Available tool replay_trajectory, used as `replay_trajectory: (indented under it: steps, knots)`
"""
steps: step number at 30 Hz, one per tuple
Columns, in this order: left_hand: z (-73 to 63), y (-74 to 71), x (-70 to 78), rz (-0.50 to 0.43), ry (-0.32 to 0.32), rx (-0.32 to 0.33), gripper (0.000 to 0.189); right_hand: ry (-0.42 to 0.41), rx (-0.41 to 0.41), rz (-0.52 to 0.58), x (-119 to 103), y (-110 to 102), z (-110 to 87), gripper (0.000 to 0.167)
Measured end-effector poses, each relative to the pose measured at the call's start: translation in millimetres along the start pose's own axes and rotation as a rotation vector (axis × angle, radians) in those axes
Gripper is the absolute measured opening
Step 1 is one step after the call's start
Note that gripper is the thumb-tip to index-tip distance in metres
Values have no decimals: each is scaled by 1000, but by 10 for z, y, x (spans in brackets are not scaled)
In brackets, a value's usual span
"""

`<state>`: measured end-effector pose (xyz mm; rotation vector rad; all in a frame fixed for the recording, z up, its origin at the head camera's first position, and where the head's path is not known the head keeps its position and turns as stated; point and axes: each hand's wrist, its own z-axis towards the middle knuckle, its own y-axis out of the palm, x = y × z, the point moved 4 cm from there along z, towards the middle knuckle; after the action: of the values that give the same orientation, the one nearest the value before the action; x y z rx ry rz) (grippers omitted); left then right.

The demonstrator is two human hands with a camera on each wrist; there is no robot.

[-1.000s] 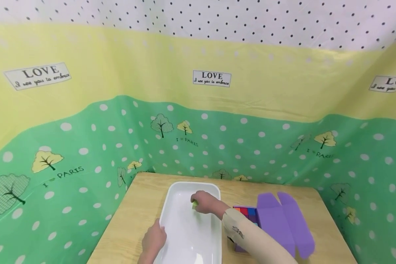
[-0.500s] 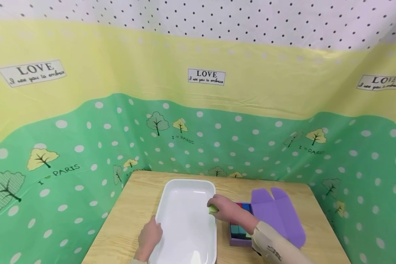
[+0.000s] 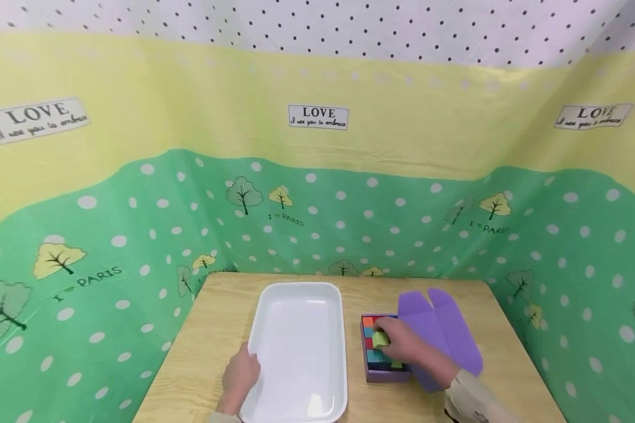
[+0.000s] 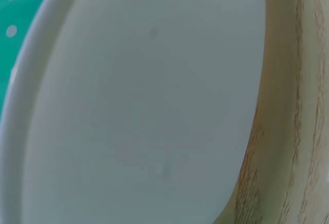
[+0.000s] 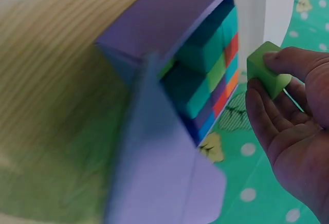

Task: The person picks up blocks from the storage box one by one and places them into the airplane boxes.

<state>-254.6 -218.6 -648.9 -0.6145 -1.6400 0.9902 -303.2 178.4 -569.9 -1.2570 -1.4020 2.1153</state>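
Observation:
A light green block (image 5: 265, 70) is pinched between the thumb and fingers of my right hand (image 3: 403, 341), which is over the purple box (image 3: 387, 376). In the right wrist view the hand (image 5: 300, 111) holds it outside the box opening. Inside the box sit rows of coloured blocks (image 3: 373, 356) in teal, red, orange, blue and green. The hand hides part of these in the head view. My left hand (image 3: 240, 374) grips the left rim of a white rectangular tray (image 3: 298, 352), which holds nothing. Only the tray's side wall (image 4: 149, 100) and the table show in the left wrist view.
The box's purple lid (image 3: 435, 329) lies folded back to the right, its flaps spread. Both containers stand on a wooden table (image 3: 190, 352), tray to the left, box to the right. A green and yellow curtain (image 3: 317, 229) surrounds the table's back and sides.
My right hand has carried the light green block from over the tray, rightward past its edge, to over the box. The left hand stays at the tray rim.

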Motion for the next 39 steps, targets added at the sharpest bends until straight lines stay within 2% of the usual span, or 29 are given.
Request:
replay_trajectory:
  steps: [4,7,13,19,26,33,39]
  knots:
    - [-8,10,19,-12,1,-2,42,93,-42,-1,105,-34,-135,28]
    - [-6,9,21,-13,4,-3,42,125,-58,4,142,-43,-206,31]
    - [75,-10,29,-3,-13,7,43,126,-8,-24,188,-97,-258,32]
    - [44,-44,-31,-2,-47,0,42,156,-31,-26,223,-52,-339,30]
    - [30,1,-11,-10,-22,-18,40,215,-26,-43,285,-38,-484,28]
    - [3,-32,8,-4,0,12,40,210,-41,-53,308,35,-464,28]
    - [0,-23,6,-8,-2,2,41,225,-47,-72,327,99,-438,27]
